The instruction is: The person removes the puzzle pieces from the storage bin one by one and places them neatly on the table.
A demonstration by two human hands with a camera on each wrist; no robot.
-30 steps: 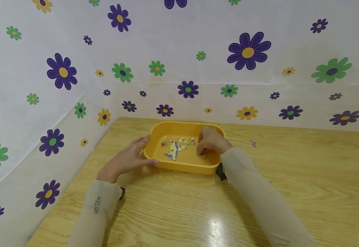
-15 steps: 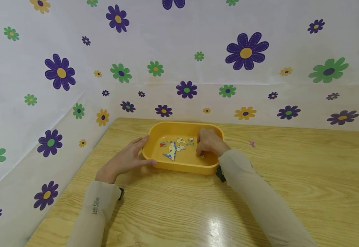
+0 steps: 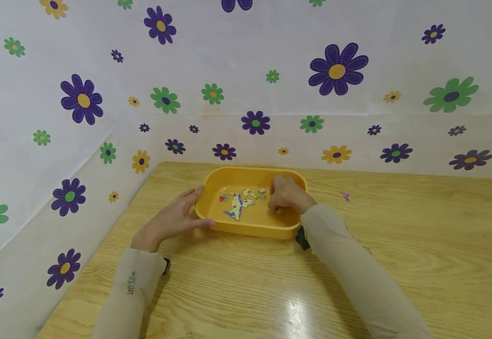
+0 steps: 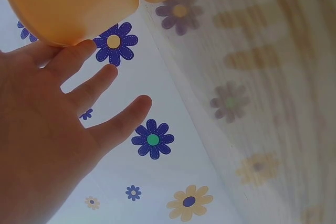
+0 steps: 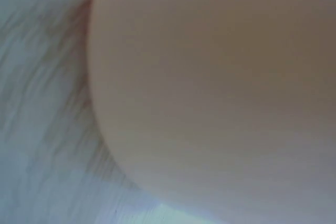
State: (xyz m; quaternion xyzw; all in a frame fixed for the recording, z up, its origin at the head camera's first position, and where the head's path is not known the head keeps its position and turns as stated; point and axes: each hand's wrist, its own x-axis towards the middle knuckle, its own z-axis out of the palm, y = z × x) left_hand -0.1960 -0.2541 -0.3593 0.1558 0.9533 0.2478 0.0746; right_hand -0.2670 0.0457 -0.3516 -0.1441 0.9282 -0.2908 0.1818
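Note:
A yellow plastic tray [image 3: 252,230] stands on the table with several flat cartoon cutouts inside. The largest cutout [image 3: 235,207] is cream with blue edges. My left hand [image 3: 171,219] rests against the tray's left end, fingers along the outside and thumb by the near rim. Its fingers look straight and spread in the left wrist view. Inside the tray's right half, my right hand [image 3: 288,194] has curled fingers, pinching a small cutout [image 3: 278,210] that is mostly hidden under them. The right wrist view is blurred, mostly filled by the tray wall [image 5: 210,103].
A small pink piece [image 3: 345,196] lies on the wooden table [image 3: 237,282], right of the tray. White flowered sheeting [image 3: 229,56] stands behind and to the left of the table.
The right hand's fingers have shifted slightly over the small cutout, so less of it shows. The left hand and the tray stay in place; the head view has moved a little.

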